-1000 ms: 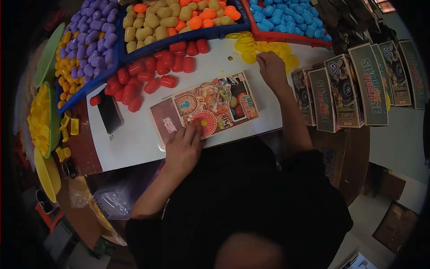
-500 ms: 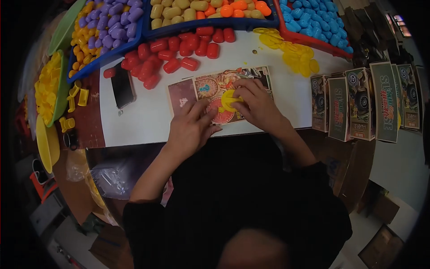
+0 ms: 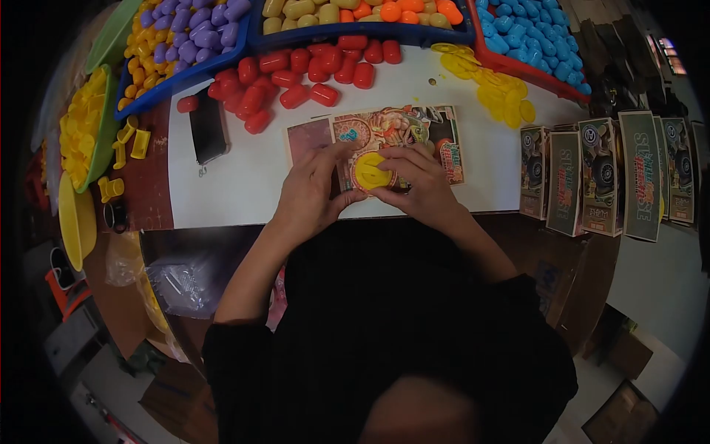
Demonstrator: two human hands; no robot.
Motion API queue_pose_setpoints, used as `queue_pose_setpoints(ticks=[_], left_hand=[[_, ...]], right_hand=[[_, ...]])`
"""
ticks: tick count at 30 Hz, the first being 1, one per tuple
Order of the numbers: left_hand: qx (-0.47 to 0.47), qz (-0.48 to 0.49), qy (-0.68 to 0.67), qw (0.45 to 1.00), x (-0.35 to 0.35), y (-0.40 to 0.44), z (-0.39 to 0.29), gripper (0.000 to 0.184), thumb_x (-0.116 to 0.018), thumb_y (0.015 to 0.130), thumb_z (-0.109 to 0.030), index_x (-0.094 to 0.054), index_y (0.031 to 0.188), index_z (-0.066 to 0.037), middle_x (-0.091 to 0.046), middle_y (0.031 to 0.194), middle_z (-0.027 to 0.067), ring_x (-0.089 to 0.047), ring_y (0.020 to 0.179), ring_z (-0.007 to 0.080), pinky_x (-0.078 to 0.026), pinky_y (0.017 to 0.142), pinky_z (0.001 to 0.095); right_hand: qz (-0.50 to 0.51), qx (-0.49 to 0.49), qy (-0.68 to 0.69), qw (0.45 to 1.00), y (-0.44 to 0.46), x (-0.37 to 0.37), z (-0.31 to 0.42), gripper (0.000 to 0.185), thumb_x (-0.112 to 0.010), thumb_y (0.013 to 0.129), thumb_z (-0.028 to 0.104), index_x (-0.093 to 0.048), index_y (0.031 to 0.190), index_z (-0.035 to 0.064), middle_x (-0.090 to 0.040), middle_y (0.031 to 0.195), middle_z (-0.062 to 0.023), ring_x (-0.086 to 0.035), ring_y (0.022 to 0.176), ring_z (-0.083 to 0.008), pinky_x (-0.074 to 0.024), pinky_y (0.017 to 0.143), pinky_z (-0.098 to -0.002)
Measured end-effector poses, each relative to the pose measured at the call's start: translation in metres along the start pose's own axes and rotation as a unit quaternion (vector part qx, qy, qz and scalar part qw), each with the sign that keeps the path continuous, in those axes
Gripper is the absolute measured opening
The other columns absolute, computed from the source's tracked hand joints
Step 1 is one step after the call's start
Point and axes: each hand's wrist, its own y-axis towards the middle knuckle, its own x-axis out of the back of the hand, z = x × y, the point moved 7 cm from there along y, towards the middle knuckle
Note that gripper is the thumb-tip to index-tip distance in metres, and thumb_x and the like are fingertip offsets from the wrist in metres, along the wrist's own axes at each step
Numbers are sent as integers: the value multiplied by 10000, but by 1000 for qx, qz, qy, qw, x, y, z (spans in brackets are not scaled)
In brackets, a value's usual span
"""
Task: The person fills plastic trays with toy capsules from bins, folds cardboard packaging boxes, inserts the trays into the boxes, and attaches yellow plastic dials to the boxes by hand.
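A printed cardboard piece (image 3: 392,122) with colourful artwork lies flat on the white table in front of me. On its round red printed area sits a yellow plastic disc (image 3: 372,172) with a raised ridge across it. My right hand (image 3: 423,181) holds the disc's right edge, fingers on top and thumb at the near side. My left hand (image 3: 312,191) rests on the left part of the cardboard, thumb and fingers spread apart beside the disc. The thumb tip lies close to the disc's near edge; whether it touches is unclear.
Red capsules (image 3: 294,95) and a black phone (image 3: 208,135) lie beyond my hands. Yellow discs (image 3: 503,100) are piled at right, near a red tray of blue capsules (image 3: 529,44). Printed boxes (image 3: 597,177) stand at the right edge. A blue tray (image 3: 355,32) stands behind.
The yellow disc, tilted in my right hand before, now lies flatter on the printed circle. My left hand has opened wider around its left side. The view has shifted slightly.
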Motion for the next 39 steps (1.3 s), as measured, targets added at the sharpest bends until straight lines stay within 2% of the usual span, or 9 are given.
queue_pose_setpoints(ticks=[6,14,24,26,28,30,32,35,39], left_hand=[[42,-4,-12,999,4,8,5,530,-751,688,-232,-520,1135,-66,-583,1040,101,-555,953,287,-467,794,368],[112,285,194,932,-19,67,7,256,-802,542,-225,-611,667,-110,-620,731,42,-605,745,246,-447,613,366],[76,292,255,919,-15,63,4,292,-769,605,-221,-643,851,-126,-632,814,75,-609,774,283,-483,683,387],[-82,-124,179,973,36,46,-8,513,-751,678,-270,-550,1084,-29,-603,989,147,-616,821,310,-488,743,416],[60,-243,134,959,59,18,38,589,-684,768,-287,-421,1215,-8,-553,1054,193,-607,814,307,-483,739,389],[238,-129,-148,951,42,-2,83,554,-597,839,-216,-336,1288,-20,-586,843,123,-560,647,172,-428,565,265],[261,-89,-371,887,36,-1,49,494,-530,856,-106,-328,1300,-33,-540,666,36,-467,535,67,-321,464,185],[126,-164,-359,910,71,22,-31,478,-520,861,-83,-333,1299,-35,-534,762,52,-492,621,90,-390,533,203],[50,-216,45,974,89,35,-2,489,-605,855,-203,-395,1259,-24,-532,1096,155,-542,915,193,-455,746,298]], right_hand=[[9,-7,14,1000,1,1,-2,321,-799,622,137,-631,876,34,-629,1010,-69,-577,896,-218,-470,777,-305],[291,-14,38,956,28,-12,-23,162,-733,618,121,-675,750,46,-672,825,-88,-632,689,-253,-505,636,-348],[227,-42,-147,962,12,-5,-10,181,-662,699,52,-632,872,8,-652,809,-111,-640,754,-232,-517,676,-336],[136,-227,342,902,1,2,-51,324,-643,782,54,-588,1099,14,-638,986,-160,-642,903,-234,-504,789,-296],[30,-227,426,875,-4,13,-49,422,-659,797,58,-524,1193,11,-597,1108,-154,-603,1012,-200,-483,855,-280],[37,-224,267,936,-15,22,-18,551,-739,737,206,-506,1191,-3,-568,1103,-132,-574,1013,-230,-482,836,-297],[-18,54,0,998,-10,35,47,683,-786,640,341,-522,1168,-2,-532,1079,-110,-523,982,-240,-473,804,-322],[-48,99,-134,985,-16,25,71,856,-779,566,455,-482,1231,5,-508,1017,-93,-478,904,-254,-426,816,-352],[-18,119,-208,971,-19,9,66,851,-743,590,492,-468,1227,0,-479,1078,-85,-439,969,-243,-396,840,-390]])
